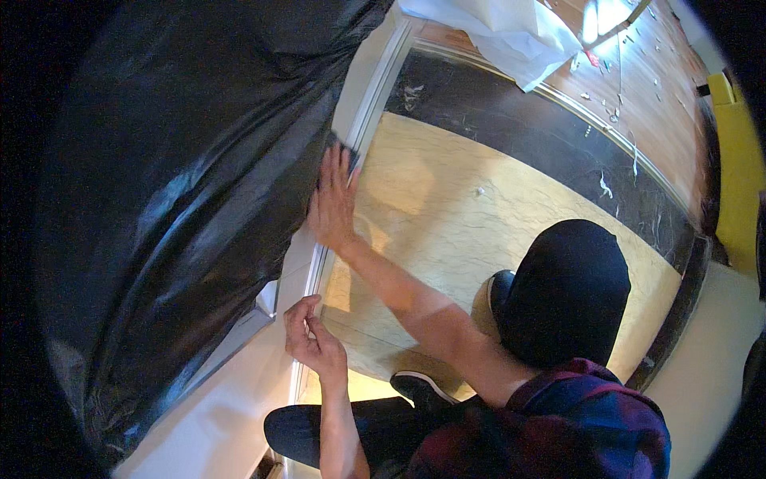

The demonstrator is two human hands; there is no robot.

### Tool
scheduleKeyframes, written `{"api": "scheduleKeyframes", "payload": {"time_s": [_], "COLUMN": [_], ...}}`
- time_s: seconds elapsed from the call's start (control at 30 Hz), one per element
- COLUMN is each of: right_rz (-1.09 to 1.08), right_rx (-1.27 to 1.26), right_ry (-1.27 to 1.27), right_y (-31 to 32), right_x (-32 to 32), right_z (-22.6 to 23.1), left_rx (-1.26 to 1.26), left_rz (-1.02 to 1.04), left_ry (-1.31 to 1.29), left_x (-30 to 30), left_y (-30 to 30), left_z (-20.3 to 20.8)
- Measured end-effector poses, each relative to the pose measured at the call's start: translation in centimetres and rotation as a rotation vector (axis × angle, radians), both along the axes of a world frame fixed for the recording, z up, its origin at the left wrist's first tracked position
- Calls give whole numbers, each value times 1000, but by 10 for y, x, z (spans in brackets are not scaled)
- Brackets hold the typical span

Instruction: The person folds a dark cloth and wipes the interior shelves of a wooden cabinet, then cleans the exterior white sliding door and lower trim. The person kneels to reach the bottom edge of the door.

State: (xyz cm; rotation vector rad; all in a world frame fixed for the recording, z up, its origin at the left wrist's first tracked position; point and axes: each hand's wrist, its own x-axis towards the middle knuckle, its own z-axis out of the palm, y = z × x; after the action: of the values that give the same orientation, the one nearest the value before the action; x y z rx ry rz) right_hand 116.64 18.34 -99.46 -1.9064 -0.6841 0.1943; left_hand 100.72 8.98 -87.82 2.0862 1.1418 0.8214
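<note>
Beside the white trim (375, 92), the black sheet (215, 176) looked light, soft and slippery, best taken by its edge, where the right hand (333, 206) lay outstretched; whether the curled left hand (313, 339) gripped anything, I couldn't tell.

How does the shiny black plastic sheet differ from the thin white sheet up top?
The black plastic sheet fills much of the picture's left; the white sheet shows a smaller piece. The black sheet has long, glossy folds; the white sheet has softer creases. The right hand is at the black sheet's edge; the white sheet has no hand near it. Both are creased.
</note>
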Motion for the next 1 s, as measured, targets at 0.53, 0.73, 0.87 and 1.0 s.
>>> {"api": "scheduleKeyframes", "payload": {"time_s": [0.53,0.73,0.87,1.0], "right_rz": [91,-88,-248,-525], "right_rx": [368,377,311,384], "right_ry": [140,167,438,213], "right_y": [-33,5,27,26], "right_x": [-199,-56,55,142], "right_z": [8,-28,5,-7], "left_rx": [501,105,89,91], "left_rz": [-13,-157,-144,-141], "left_ry": [382,106,135,215], "left_x": [22,25,17,25], "left_y": [16,4,3,1], "left_z": [-28,0,-4,-1]}}
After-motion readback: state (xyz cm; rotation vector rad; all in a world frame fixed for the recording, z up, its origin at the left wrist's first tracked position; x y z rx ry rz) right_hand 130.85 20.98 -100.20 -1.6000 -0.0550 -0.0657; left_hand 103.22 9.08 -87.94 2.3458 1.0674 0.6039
